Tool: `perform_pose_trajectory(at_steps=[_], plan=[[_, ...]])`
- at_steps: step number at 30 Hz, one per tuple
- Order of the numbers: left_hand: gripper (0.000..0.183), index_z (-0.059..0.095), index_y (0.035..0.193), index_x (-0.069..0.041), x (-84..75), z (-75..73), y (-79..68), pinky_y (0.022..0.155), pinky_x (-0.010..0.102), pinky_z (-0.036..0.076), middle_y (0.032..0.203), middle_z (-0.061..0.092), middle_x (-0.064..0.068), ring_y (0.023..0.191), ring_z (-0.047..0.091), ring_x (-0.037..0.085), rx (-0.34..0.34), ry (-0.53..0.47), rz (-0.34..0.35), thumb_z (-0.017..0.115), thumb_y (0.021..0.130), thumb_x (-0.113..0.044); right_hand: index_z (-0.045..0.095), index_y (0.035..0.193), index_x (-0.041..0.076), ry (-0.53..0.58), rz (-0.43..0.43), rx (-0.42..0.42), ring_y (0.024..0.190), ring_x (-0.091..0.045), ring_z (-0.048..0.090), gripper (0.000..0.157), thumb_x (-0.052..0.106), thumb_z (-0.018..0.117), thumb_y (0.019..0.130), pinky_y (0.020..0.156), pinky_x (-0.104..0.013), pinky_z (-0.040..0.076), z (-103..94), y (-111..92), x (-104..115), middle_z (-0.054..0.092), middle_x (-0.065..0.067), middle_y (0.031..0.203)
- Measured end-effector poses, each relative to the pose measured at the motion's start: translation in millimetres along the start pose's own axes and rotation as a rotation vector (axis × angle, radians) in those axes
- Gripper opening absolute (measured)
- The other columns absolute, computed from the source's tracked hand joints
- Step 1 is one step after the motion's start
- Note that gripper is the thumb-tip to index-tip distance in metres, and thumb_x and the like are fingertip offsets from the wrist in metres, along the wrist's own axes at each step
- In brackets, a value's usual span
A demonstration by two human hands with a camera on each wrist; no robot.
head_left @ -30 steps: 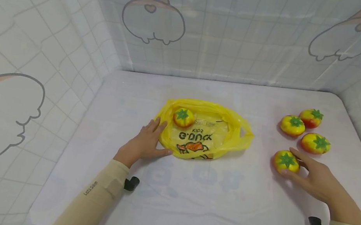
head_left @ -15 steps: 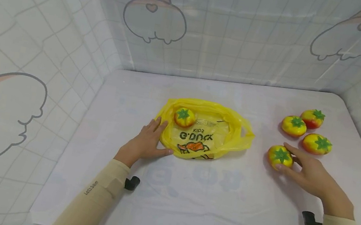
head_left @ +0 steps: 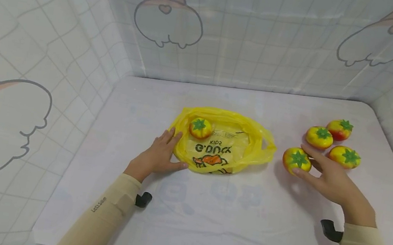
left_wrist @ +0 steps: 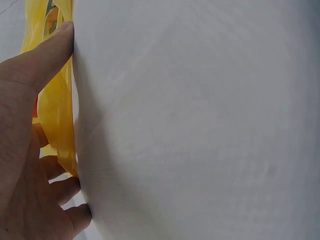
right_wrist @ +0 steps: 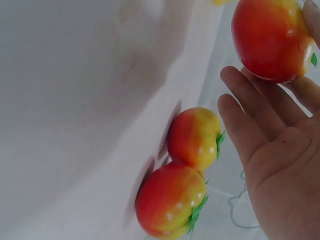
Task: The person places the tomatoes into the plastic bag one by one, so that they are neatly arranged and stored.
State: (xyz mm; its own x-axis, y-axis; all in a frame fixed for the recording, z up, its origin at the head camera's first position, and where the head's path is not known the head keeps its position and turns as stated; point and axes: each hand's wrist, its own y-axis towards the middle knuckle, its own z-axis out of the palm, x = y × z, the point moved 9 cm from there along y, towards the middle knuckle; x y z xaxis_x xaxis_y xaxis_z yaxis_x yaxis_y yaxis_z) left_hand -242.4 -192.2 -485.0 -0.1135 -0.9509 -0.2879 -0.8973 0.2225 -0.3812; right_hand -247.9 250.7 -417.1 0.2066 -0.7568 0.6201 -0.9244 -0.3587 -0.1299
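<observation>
In the head view my right hand (head_left: 333, 182) pinches a red-and-yellow toy tomato (head_left: 297, 161) with a green star-shaped top between thumb and fingers. From the right wrist view, this held tomato (right_wrist: 270, 40) is raised off the table, with the lower fingers stretched out beneath it. A yellow plastic bag (head_left: 254, 148) with printed lettering lies flat at the middle. Another tomato (head_left: 201, 128) sits in its upper left part. My left hand (head_left: 156, 154) rests on the bag's left edge, fingers spread. The left wrist view shows thumb and fingertips against the yellow plastic (left_wrist: 57, 115).
Behind my right hand, three more tomatoes stand close together: a left one (head_left: 319, 137), a back one (head_left: 340, 129) and a right one (head_left: 344, 156). The white-covered table (head_left: 217, 237) is bounded by tile-patterned curtains (head_left: 240, 39) at the back and sides.
My right hand has carried its tomato leftward and slightly away from me, toward the bag, and off the table. My left hand and the bag stay put.
</observation>
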Motion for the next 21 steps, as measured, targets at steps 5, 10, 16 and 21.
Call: perform_pose_trajectory(at_steps=[5,10,16,21], plan=[[0.119,0.002,0.167,-0.017,0.3,0.1,0.3,0.128,0.056,0.010,0.173,-0.010,0.013,0.159,-0.005,0.037,0.001,0.008,-0.008,0.062,0.085,-0.078,0.036,0.160,0.011,0.000,-0.035,-0.011,0.136,-0.052,0.048,0.083,0.044,0.074,0.094,0.107,-0.069,0.039,0.3,4.9,10.2,0.042,-0.025,0.158],[0.118,0.001,0.167,-0.018,-2.7,-1.1,0.7,0.127,0.056,0.010,0.173,-0.011,0.013,0.159,-0.005,0.037,0.009,0.005,-0.005,0.061,0.085,-0.078,0.036,0.161,0.016,0.009,-0.032,-0.034,0.140,-0.051,0.043,0.083,0.045,0.074,0.094,0.108,-0.072,0.037,-1.6,8.2,20.0,0.042,-0.023,0.158],[0.118,0.003,0.167,-0.018,-1.0,-4.6,-0.2,0.127,0.056,0.010,0.173,-0.009,0.014,0.159,-0.004,0.037,-0.005,0.010,-0.010,0.064,0.085,-0.077,0.038,0.161,0.020,0.038,-0.075,-0.070,0.144,-0.041,0.042,0.078,0.044,0.073,0.095,0.113,-0.069,0.034,-0.3,20.3,40.7,0.045,-0.012,0.160],[0.119,0.004,0.167,-0.017,-0.5,-1.6,-0.3,0.127,0.057,0.010,0.173,-0.009,0.015,0.159,-0.004,0.038,-0.003,0.003,-0.003,0.063,0.084,-0.077,0.037,0.161,0.019,0.035,-0.148,-0.074,0.146,-0.039,0.041,0.078,0.042,0.073,0.096,0.114,-0.067,0.034,-0.3,29.2,60.7,0.043,-0.011,0.162]])
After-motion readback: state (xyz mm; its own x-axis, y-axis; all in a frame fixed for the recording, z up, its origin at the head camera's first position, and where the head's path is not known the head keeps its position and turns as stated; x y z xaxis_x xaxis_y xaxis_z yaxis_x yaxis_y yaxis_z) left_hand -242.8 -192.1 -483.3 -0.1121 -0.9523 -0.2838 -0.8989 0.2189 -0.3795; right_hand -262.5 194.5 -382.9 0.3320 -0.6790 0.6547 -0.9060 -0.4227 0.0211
